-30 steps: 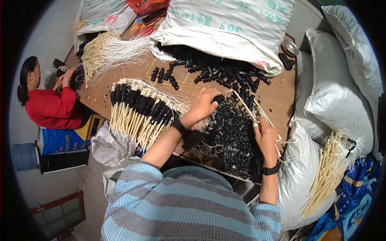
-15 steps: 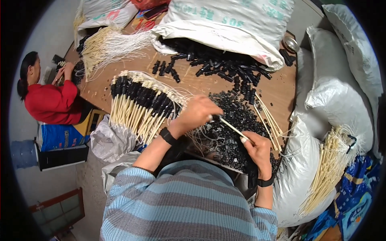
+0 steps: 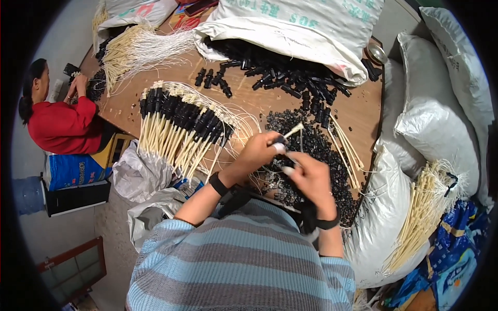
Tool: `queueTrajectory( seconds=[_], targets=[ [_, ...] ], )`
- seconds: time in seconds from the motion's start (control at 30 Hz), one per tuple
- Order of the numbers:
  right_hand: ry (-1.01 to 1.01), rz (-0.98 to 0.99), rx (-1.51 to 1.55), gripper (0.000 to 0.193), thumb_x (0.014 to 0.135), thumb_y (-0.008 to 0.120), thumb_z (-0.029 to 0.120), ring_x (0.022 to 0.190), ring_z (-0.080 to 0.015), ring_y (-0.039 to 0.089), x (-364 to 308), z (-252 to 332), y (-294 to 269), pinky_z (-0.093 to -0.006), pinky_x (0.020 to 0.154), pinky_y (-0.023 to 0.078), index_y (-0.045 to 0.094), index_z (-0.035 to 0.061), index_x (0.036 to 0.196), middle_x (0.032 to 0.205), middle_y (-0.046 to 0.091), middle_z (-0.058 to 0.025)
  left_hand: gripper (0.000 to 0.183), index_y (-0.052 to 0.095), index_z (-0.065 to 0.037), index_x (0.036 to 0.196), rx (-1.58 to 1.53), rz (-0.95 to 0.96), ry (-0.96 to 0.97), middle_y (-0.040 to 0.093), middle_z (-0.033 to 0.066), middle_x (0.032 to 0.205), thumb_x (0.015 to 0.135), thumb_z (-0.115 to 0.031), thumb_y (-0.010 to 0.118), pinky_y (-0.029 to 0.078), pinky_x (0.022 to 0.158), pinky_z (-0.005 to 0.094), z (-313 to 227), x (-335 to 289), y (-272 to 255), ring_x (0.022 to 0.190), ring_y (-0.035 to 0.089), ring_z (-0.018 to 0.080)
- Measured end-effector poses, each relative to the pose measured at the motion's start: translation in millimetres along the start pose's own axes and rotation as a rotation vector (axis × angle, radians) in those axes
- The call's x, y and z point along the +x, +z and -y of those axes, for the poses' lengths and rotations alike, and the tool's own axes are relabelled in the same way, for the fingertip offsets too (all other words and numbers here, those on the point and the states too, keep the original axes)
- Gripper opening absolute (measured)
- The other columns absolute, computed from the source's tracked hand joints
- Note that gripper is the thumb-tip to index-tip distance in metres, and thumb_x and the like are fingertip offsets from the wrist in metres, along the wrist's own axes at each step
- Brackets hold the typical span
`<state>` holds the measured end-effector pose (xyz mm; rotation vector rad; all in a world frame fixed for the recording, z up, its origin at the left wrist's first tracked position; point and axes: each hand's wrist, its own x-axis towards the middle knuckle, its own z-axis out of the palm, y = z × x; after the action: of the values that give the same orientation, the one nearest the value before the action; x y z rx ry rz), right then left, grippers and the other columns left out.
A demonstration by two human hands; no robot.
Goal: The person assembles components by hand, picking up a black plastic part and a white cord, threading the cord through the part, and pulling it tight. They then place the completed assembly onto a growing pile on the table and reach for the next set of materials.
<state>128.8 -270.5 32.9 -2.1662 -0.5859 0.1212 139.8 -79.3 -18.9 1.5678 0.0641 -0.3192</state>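
My left hand (image 3: 258,151) pinches a cream stick (image 3: 293,130) together with a small black cap at its near end, over a pile of small black caps (image 3: 311,155) on the wooden table (image 3: 249,98). My right hand (image 3: 310,179) is closed just below it, fingertips meeting the same stick; what else it holds is hidden. To the left lies a fanned row of finished sticks with black caps (image 3: 181,127), trailing white threads.
A big white sack (image 3: 290,31) spills black plastic parts (image 3: 280,75) at the back. More cream sticks lie at the right table edge (image 3: 345,150) and in a bundle on white sacks (image 3: 425,212). A person in red (image 3: 62,124) works at the far left.
My hands have come together in front of me: the right hand moved up and left from the pile, and the stick now stands between both hands.
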Motion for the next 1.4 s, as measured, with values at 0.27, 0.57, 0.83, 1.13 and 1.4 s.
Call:
queueTrajectory(
  seconds=[0.27,0.57,0.83,1.13,1.4],
  targets=[
    [-0.03,-0.311,-0.227,0.016,0.077,0.075,0.01,0.05,-0.0199,0.056,-8,-20,18,-0.029,0.046,0.042,0.062,0.0052,0.084,0.069,0.059,-0.0078,0.02,0.068,0.001,0.096,0.315,-0.108,0.147,0.062,-0.0002,0.073,0.077,-0.001,0.064,0.046,0.063,0.0226,-17,-5,-22,0.069,0.054,0.0042],
    [0.026,-0.193,-0.029,0.01,0.08,0.07,0.013,0.051,-0.0231,0.059,-13,-20,26,-0.0309,0.046,0.044,0.067,0.0079,0.089,0.062,0.059,-0.0083,0.026,0.065,-0.004,0.102,0.445,0.074,0.039,0.066,0.0031,0.086,0.077,0.002,0.064,0.049,0.071,0.0275,-24,-10,0,0.08,0.062,0.011],
    [0.008,-0.31,-0.207,0.013,0.077,0.065,0.005,0.046,-0.0161,0.056,-8,-20,23,-0.0283,0.047,0.043,0.07,0.0067,0.089,0.056,0.057,-0.0081,0.04,0.063,-0.009,0.106,0.776,-0.1,0.448,0.065,0.0115,0.093,0.069,0.006,0.061,0.049,0.075,0.0419,0,-12,-3,0.091,0.062,0.0327],
    [0.007,-0.234,-0.11,0.011,0.078,0.066,0.008,0.053,-0.0258,0.063,-5,-21,29,-0.0335,0.049,0.047,0.069,0.0066,0.089,0.066,0.064,-0.0123,0.04,0.063,-0.009,0.105,0.729,-0.027,0.427,0.064,0.0112,0.089,0.068,0.006,0.059,0.049,0.075,0.0416,0,-14,3,0.089,0.062,0.0327],
    [-0.058,-0.042,-0.108,0.01,0.088,0.06,0.007,0.059,-0.032,0.062,-5,-25,27,-0.0365,0.053,0.047,0.061,0.0047,0.098,0.072,0.062,-0.0154,0.046,0.059,-0.01,0.112,0.645,0.201,0.2,0.065,0.0092,0.087,0.068,0.006,0.061,0.049,0.076,0.0385,-15,-11,4,0.088,0.062,0.0309]
  ],
)
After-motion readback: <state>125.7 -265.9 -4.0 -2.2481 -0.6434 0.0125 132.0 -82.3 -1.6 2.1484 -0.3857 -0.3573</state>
